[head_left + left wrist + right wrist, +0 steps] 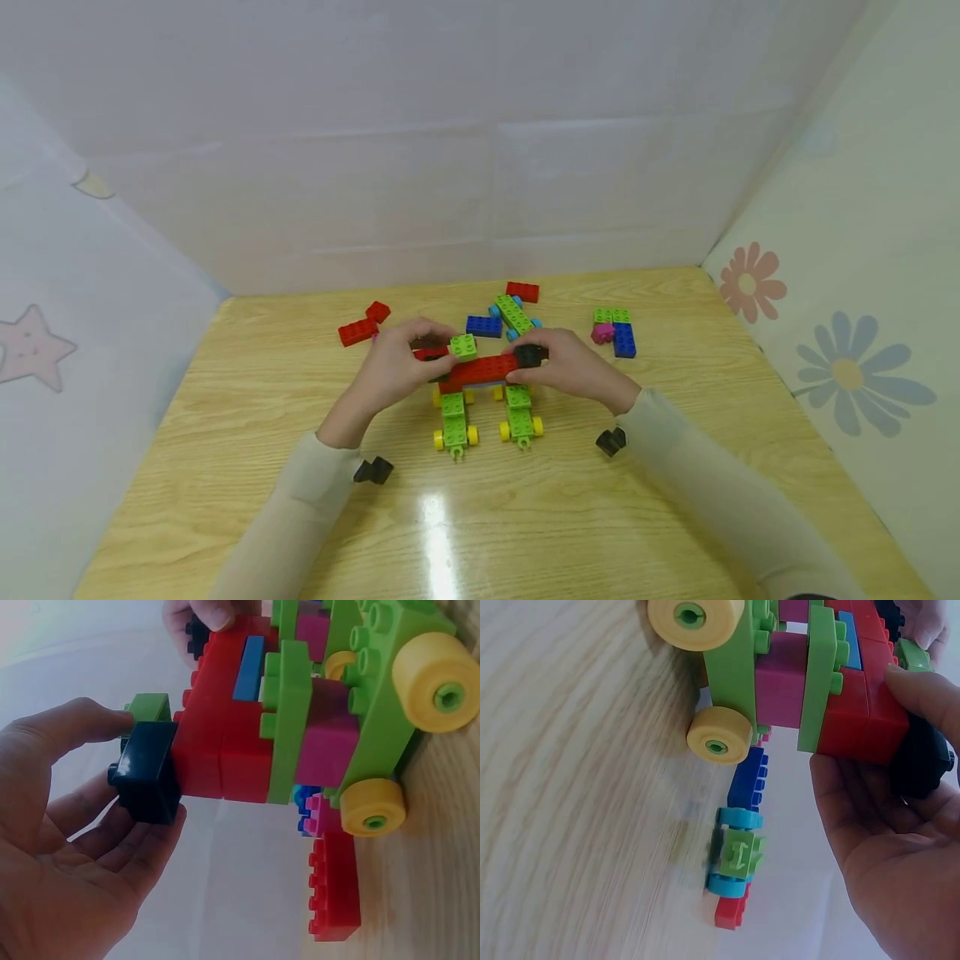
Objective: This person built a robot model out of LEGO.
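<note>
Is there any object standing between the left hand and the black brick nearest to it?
Nothing visible stands between: the left hand has its fingers against the underside of this black brick. The small light green brick is close to the thumb, beside the black brick, not in between.

We're scanning all three views (yes, closely), and we can read no words, numbers or signs.
</note>
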`<move>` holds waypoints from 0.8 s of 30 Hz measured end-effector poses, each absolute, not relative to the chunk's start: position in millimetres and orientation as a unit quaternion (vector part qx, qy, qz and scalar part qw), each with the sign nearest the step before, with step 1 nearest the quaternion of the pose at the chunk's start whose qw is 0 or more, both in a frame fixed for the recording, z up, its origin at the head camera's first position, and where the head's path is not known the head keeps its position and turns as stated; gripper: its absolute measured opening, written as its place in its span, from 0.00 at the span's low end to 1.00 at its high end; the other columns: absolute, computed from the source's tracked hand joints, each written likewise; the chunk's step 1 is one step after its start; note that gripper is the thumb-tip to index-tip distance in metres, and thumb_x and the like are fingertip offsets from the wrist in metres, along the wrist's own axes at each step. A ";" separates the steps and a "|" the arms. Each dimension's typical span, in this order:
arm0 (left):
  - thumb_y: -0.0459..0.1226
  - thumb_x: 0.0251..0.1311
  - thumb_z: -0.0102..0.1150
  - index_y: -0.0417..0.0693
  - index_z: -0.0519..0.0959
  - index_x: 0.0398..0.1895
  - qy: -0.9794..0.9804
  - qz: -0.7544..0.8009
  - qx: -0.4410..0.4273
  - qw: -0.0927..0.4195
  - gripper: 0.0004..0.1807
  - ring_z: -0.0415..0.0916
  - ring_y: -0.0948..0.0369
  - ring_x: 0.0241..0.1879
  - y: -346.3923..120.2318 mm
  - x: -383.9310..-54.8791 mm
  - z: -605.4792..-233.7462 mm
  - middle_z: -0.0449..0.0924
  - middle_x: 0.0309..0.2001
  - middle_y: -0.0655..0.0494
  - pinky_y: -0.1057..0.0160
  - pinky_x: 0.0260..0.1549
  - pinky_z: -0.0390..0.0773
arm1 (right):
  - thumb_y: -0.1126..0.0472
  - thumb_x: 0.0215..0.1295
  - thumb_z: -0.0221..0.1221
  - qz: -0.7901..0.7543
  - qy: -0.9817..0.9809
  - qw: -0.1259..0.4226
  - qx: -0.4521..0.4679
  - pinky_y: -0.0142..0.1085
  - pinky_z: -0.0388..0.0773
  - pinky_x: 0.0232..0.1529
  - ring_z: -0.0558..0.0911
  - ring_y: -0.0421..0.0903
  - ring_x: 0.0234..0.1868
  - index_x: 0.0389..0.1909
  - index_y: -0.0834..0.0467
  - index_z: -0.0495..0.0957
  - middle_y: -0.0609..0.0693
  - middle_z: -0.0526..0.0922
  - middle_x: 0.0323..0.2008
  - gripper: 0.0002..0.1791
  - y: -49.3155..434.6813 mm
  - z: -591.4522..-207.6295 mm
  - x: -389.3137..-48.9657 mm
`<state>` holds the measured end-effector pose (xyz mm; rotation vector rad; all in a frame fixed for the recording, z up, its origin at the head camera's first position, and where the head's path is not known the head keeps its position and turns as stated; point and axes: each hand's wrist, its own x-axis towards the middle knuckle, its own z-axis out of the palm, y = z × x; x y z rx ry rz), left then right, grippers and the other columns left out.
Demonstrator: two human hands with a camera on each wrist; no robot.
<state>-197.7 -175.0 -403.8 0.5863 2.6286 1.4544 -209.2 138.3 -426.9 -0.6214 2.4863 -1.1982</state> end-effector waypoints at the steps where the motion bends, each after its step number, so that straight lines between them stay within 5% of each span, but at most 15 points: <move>1: 0.39 0.69 0.77 0.54 0.90 0.61 0.859 0.473 0.189 0.044 0.18 0.89 0.47 0.61 -175.1 -197.1 -404.0 0.90 0.61 0.52 0.40 0.61 0.89 | 0.45 0.74 0.75 -0.419 0.868 0.156 -0.219 0.42 0.86 0.49 0.84 0.49 0.50 0.65 0.45 0.87 0.49 0.88 0.58 0.22 137.1 -426.7 -209.8; 16: 0.41 0.69 0.78 0.54 0.91 0.60 0.868 0.455 0.192 0.056 0.17 0.87 0.54 0.50 -177.6 -193.0 -410.6 0.91 0.57 0.53 0.55 0.51 0.88 | 0.46 0.74 0.75 -0.418 0.865 0.159 -0.226 0.44 0.86 0.53 0.84 0.50 0.52 0.65 0.46 0.87 0.49 0.88 0.60 0.22 126.6 -424.3 -211.0; 24: 0.42 0.68 0.78 0.55 0.91 0.59 0.873 0.444 0.193 0.063 0.17 0.86 0.53 0.52 -180.7 -191.4 -413.9 0.91 0.60 0.54 0.54 0.51 0.87 | 0.47 0.74 0.75 -0.415 0.868 0.155 -0.226 0.46 0.87 0.56 0.84 0.50 0.55 0.64 0.46 0.87 0.49 0.88 0.61 0.22 124.5 -423.5 -209.9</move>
